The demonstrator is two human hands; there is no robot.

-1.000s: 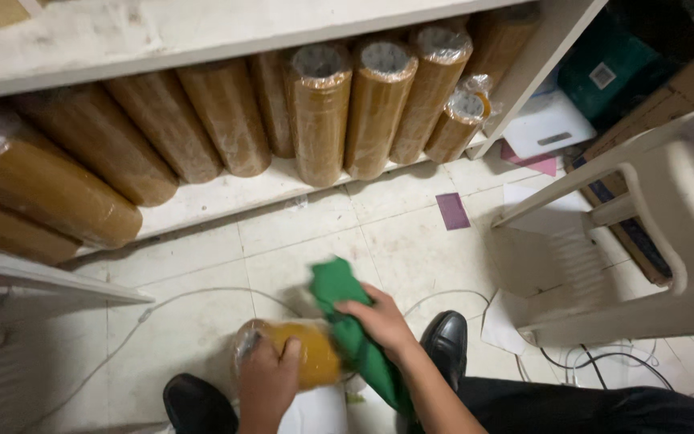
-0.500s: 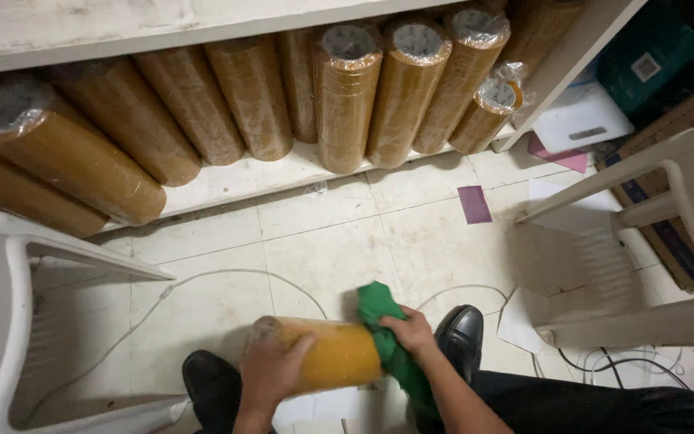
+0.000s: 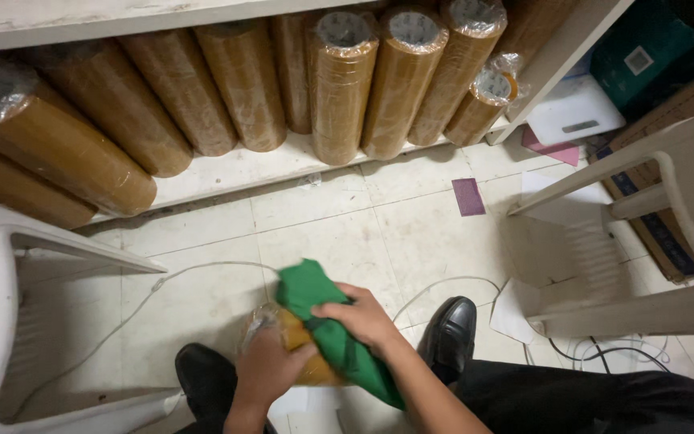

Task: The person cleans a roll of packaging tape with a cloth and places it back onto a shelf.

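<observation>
Wiping a wrapped brown roll (image 3: 303, 354) with a green cloth (image 3: 327, 329).
Left hand (image 3: 271, 371) grips the roll, right hand (image 3: 361, 316) clutches the cloth; the slick wrap could slip loose onto the floor (image 3: 347, 233).

One view only: a head-worn camera looks steeply down and slightly forward from the person's own height. Near the bottom edge, close to the lens, sit the left hand (image 3: 265, 371) and right hand (image 3: 361, 316) above two black leather shoes (image 3: 450, 333). Farther off, the pale tiled floor (image 3: 339, 225) runs up to a white shelf (image 3: 238, 170) filling the top edge.
</observation>
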